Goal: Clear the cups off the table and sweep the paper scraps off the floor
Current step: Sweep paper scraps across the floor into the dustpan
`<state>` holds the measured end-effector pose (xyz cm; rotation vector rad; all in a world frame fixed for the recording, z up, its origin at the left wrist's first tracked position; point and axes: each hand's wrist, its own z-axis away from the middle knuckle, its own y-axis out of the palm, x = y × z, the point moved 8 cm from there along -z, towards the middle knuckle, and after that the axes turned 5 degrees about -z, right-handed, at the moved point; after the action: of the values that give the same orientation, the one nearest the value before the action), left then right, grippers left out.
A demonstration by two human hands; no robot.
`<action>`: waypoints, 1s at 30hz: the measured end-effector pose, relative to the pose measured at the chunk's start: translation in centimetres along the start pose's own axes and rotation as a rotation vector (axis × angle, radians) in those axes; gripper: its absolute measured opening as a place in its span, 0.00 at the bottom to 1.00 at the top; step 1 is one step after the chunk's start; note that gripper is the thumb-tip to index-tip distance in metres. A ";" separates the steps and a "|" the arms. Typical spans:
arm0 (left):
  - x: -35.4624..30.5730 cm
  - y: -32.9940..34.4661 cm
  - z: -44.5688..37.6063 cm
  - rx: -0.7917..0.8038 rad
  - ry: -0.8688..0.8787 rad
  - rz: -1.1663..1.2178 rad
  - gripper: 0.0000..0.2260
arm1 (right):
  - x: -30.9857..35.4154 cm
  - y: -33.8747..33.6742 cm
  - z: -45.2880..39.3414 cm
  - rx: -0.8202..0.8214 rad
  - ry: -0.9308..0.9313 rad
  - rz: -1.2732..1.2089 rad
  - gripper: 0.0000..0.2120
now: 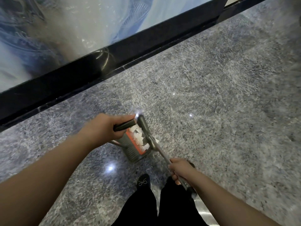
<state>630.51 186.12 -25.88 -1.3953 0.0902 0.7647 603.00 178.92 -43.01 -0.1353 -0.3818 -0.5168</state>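
My left hand (105, 126) grips the dark handle (125, 125) of a grey dustpan (132, 151) with an orange comb edge, which stands on the grey stone floor. White paper scraps (140, 136) lie in the pan's mouth. My right hand (179, 168) grips the metal broom pole (160, 151), which slants up and left; the grey broom head (143, 124) lies over the scraps at the pan. No cups or table are in view.
A black skirting strip (130, 51) runs diagonally across the frame under a glossy pale blue wall (81, 22). My black-trousered legs and a black shoe (143, 181) stand just below the pan. Grey marble floor (219, 95) spreads to the right.
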 end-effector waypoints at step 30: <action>2.3 -0.1 1.7 0.058 0.090 -0.061 0.34 | 2.3 0.1 -1.1 -0.058 0.048 -0.158 0.10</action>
<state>631.69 188.71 -26.57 -1.3716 0.1389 0.6442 605.26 177.74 -43.16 -0.1488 -0.3325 -0.6864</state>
